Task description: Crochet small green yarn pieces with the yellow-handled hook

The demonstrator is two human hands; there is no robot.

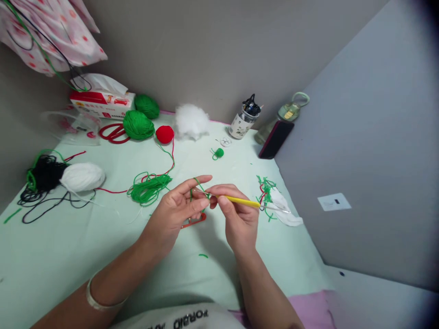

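My right hand is closed around the yellow handle of a crochet hook, whose metal tip points left. Green yarn loops over the raised index finger of my left hand. Between the left thumb and fingers a small bit of green yarn work is pinched, mostly hidden, and the hook's tip meets it there. Just below the left fingertips lies an orange-red stitch marker or pin on the cloth. A short green yarn scrap rests nearer to me.
Green yarn balls, a red ball, red-handled scissors and white stuffing lie along the back. At left are white yarn and black yarn. A pen jar, phone and bottle stand back right.
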